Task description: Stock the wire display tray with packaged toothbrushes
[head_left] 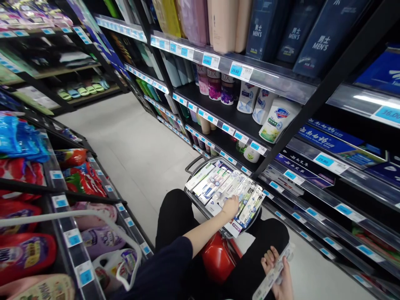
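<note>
Clear-fronted toothbrush packs are stacked flat and fanned out in a shopping basket that is set on the floor of a shop aisle, just in front of the person's knees. The left hand is laid on top of this stack, its fingers curled down onto the packs near the basket's near edge; whether a pack is actually pinched cannot be told from this angle. The left arm is stretched forward from a dark short sleeve. The right hand is held low at the bottom of the view, well apart from the basket, and is closed around a single long toothbrush pack, which is tilted with its upper end pointing away from the body. A red rounded object is seen between the black-trousered legs, below the basket.

To the right, dark shelves are filled with body-wash bottles, white pump bottles of hand wash and blue toothpaste boxes, with blue-and-white price tags fixed along the shelf edges. To the left, bagged goods in red and blue and handled detergent jugs are racked on a lower shelf unit. Slippers are displayed at the far end of the pale floor.
</note>
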Demonstrator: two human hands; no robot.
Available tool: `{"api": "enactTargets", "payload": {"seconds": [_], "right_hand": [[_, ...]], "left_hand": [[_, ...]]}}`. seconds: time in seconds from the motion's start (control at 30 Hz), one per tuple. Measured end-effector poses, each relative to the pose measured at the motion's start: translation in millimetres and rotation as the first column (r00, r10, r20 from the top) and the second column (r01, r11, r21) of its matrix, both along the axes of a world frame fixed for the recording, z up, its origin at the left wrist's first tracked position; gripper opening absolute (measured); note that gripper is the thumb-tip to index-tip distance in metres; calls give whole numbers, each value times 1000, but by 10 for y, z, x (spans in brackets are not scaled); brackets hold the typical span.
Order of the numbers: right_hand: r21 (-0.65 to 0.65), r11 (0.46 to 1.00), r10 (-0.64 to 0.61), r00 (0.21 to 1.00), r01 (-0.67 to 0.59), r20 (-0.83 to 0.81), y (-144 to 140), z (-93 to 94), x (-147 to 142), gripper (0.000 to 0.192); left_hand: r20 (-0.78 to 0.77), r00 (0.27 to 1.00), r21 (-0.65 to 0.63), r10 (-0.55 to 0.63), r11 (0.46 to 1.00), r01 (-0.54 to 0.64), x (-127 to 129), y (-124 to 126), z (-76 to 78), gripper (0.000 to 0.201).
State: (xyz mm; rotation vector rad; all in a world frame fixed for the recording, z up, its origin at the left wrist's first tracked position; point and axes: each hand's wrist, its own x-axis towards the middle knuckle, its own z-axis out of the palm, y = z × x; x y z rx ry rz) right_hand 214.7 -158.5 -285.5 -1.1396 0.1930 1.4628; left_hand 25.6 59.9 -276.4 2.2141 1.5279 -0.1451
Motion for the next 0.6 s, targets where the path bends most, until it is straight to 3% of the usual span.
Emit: {"api": "enactTargets", "payload": {"seconds": [0.13, 0.27, 0.4, 0.6], "right_hand": [[-4, 1000, 10, 1000, -10, 10, -10, -23, 13, 57], [-42, 999, -4, 1000, 2, -26, 7, 14, 18, 59], [-48, 999, 17, 1000, -18, -13, 26, 47, 15, 62], [4, 993, 120, 989, -121, 88, 32, -28, 38, 59]], "left_hand": [[41, 991, 67, 129, 989, -132, -592, 157, 230, 36], [-13, 937, 100, 349, 933, -346, -1419, 618, 313, 40], [-119, 886, 26, 448, 893, -448, -1954, 1032, 161, 44], [-218, 898, -138, 382, 899, -416, -2053, 1259, -209, 37]]}}
